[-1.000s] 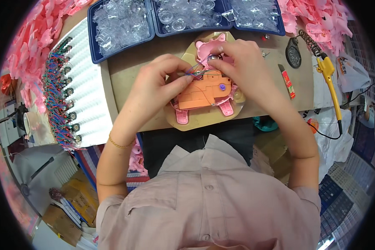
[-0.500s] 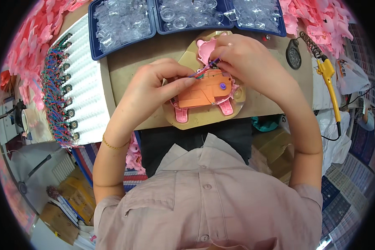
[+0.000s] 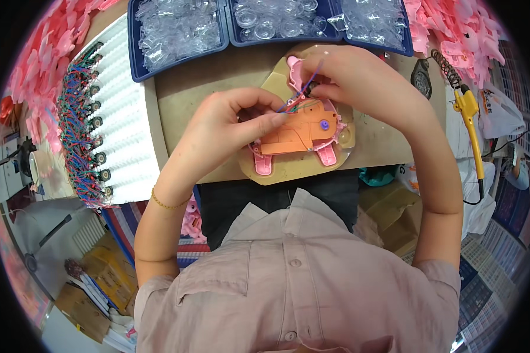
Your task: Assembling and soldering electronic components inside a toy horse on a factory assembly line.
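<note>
A pink plastic toy shell (image 3: 264,164) lies on a tan board (image 3: 277,177) in front of me, with an orange plastic housing (image 3: 288,136) set inside it. The housing bears a small purple knob (image 3: 324,125) on its right. My left hand (image 3: 241,120) is closed at the housing's upper left, thumb and fingers pinching thin wires (image 3: 284,107). Just across the shell's top, my right hand (image 3: 334,76) is closed on a blue-purple wire (image 3: 318,72) that rises between its fingers. The right fingertips are partly hidden, and they cover part of the shell's upper end.
Blue trays (image 3: 227,23) of clear plastic parts stand along the back. White corrugated sheeting (image 3: 129,117) with rows of wired round parts lies left. Pink shells pile up at both far corners. A yellow-handled tool (image 3: 468,112) hangs at right beside a dark oval object (image 3: 421,79).
The blue-purple wire now stands up more visibly between the right fingers. My right hand has shifted slightly, and the left still pinches at the housing's edge.
</note>
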Demonstrator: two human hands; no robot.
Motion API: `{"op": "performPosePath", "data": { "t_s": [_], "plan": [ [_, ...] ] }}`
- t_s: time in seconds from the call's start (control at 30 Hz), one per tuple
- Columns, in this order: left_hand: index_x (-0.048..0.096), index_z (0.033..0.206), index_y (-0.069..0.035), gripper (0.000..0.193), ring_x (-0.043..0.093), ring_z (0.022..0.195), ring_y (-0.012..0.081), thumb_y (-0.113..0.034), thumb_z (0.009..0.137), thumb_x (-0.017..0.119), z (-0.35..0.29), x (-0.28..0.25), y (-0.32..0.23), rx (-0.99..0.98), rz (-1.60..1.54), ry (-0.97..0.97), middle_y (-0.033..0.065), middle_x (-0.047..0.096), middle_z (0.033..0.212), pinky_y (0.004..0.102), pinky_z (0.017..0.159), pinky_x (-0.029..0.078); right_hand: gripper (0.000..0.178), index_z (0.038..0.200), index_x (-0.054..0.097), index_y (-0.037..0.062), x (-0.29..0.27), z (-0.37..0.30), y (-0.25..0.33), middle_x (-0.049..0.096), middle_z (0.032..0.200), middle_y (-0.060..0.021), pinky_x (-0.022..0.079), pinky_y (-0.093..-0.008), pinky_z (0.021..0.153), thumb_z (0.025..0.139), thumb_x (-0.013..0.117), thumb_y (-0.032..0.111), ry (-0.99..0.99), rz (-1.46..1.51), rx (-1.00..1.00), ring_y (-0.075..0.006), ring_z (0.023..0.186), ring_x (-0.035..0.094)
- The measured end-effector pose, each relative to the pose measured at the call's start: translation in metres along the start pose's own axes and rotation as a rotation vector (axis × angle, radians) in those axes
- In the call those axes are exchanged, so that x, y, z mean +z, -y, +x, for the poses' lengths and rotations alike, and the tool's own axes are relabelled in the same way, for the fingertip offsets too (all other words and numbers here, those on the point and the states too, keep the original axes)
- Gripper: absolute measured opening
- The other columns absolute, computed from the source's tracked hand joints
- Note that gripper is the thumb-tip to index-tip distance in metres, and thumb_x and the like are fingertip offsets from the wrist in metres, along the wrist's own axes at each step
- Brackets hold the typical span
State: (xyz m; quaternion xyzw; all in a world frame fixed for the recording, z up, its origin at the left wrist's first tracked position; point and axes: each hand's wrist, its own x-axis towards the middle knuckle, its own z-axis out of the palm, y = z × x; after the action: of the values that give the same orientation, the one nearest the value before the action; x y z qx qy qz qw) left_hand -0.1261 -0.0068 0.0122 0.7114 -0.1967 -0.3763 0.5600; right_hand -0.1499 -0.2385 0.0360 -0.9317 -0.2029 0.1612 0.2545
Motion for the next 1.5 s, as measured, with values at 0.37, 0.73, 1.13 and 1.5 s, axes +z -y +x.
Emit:
{"op": "performPosePath", "data": {
  "t_s": [0.37, 0.73, 1.13, 1.5],
  "plan": [
    [0.067, 0.100, 0.003, 0.022, 0.056, 0.069, 0.0047, -0.013, 0.086, 0.067, 0.000, -0.001, 0.002, -0.036, -0.124, 0.008, 0.0011, 0.064, 0.079, 0.0213, 0.064, 0.047, 0.014, 0.087, 0.055, 0.0008, 0.002, 0.003, -0.005, 0.059, 0.074, -0.0127, 0.047, -0.0376, 0.067, 0.078, 0.063, 0.006, -0.007, -0.039, 0.069, -0.0304, 0.074, 0.060],
    [0.066, 0.099, 0.003, 0.021, 0.056, 0.070, 0.0051, -0.015, 0.088, 0.066, 0.000, 0.006, -0.002, 0.014, -0.031, -0.057, 0.0014, 0.065, 0.080, 0.0209, 0.063, 0.047, 0.015, 0.086, 0.063, 0.0007, 0.015, -0.036, -0.012, 0.062, 0.081, -0.0092, 0.045, -0.0330, 0.067, 0.082, 0.065, 0.016, -0.268, 0.135, -0.063, -0.0250, 0.073, 0.058],
    [0.064, 0.095, 0.002, 0.016, 0.055, 0.068, 0.0060, -0.013, 0.087, 0.066, -0.006, 0.013, 0.011, 0.010, -0.130, -0.148, 0.0017, 0.064, 0.079, 0.0212, 0.060, 0.045, 0.012, 0.093, 0.059, -0.0014, 0.039, -0.057, 0.058, 0.062, 0.080, -0.0024, 0.048, -0.0229, 0.062, 0.092, 0.056, 0.010, -0.095, 0.860, 0.237, -0.0067, 0.069, 0.059],
    [0.068, 0.109, -0.013, 0.036, 0.056, 0.102, 0.0171, -0.016, 0.073, 0.071, -0.045, 0.049, 0.038, 0.718, 1.070, -0.463, -0.0019, 0.063, 0.117, 0.0305, 0.082, 0.040, 0.015, 0.095, 0.063, -0.0036, 0.026, -0.084, 0.048, 0.060, 0.079, -0.0004, 0.042, -0.0211, 0.061, 0.090, 0.060, 0.011, -0.375, 0.568, 0.318, -0.0046, 0.070, 0.053]
  ]
}}
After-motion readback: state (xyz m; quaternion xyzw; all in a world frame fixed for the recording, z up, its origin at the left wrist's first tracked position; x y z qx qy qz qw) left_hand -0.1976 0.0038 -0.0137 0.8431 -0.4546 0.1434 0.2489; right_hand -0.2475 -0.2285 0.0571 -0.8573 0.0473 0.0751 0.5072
